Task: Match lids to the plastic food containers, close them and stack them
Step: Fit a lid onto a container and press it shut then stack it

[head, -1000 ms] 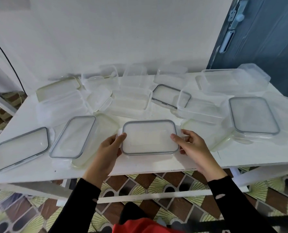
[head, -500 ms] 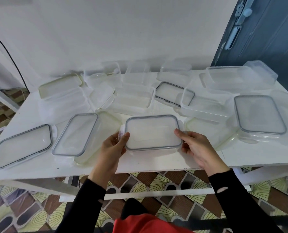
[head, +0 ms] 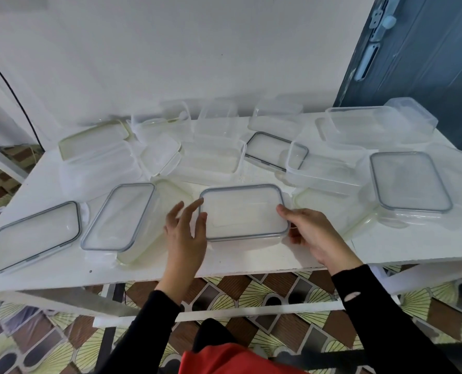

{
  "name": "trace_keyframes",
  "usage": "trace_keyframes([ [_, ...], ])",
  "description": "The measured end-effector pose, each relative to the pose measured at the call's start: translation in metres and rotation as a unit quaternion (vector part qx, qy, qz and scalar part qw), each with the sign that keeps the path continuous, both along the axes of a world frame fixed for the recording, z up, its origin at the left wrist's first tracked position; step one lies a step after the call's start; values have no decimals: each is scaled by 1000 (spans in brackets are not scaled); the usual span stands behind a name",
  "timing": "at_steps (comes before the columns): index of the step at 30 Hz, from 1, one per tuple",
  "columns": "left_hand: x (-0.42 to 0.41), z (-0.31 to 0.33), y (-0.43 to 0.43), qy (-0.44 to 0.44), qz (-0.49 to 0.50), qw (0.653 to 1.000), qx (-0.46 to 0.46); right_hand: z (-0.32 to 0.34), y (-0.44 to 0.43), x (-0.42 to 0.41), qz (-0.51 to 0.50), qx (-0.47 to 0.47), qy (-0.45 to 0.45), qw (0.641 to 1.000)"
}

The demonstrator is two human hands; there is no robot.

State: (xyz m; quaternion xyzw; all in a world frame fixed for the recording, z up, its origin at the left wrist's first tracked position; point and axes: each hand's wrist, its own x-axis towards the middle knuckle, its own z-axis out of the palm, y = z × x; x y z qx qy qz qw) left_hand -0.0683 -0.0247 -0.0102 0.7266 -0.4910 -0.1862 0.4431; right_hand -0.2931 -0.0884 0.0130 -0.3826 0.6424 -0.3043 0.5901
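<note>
A clear rectangular container with a grey-rimmed lid (head: 243, 211) on it sits at the front middle of the white table (head: 251, 260). My left hand (head: 185, 233) is beside its left edge with fingers spread, the fingertips just at the lid's corner. My right hand (head: 314, 236) rests against the lid's right edge, thumb on the rim, fingers curled at the side. More grey-rimmed lids lie at the left (head: 34, 236) (head: 119, 217), at the back middle (head: 274, 151) and at the right (head: 409, 182). Several open clear containers (head: 211, 157) stand behind.
The wall rises right behind the table, and a dark blue door (head: 426, 63) stands at the back right. Green-rimmed lids (head: 95, 139) lie at the back left and under the front pieces. A black cable (head: 14, 95) hangs at the left. Patterned floor shows below the table's front edge.
My left hand has let go of the lid's left edge and opened its fingers. My right hand stays at the right edge. The lidded container sits where it was.
</note>
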Motion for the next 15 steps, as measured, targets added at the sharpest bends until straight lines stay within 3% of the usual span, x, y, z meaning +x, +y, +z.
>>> trace_keyframes([
  [2, 2, 0, -3, -123, -15, 991, -49, -7, 8, 1, 3, -140, 148, 979],
  [3, 6, -1, -3, -170, -35, 982, -75, -11, 12, 1, 5, -238, 206, 949],
  [6, 7, 0, 0, -275, -162, 942, -108, -20, 16, 4, 97, -487, 297, 815],
  [10, 1, -8, 10, -328, -243, 910, -76, -35, 25, 8, 277, -538, 292, 740],
  [15, 2, -20, 10, -369, -237, 894, -93, -45, 24, 0, 331, -558, 345, 678],
])
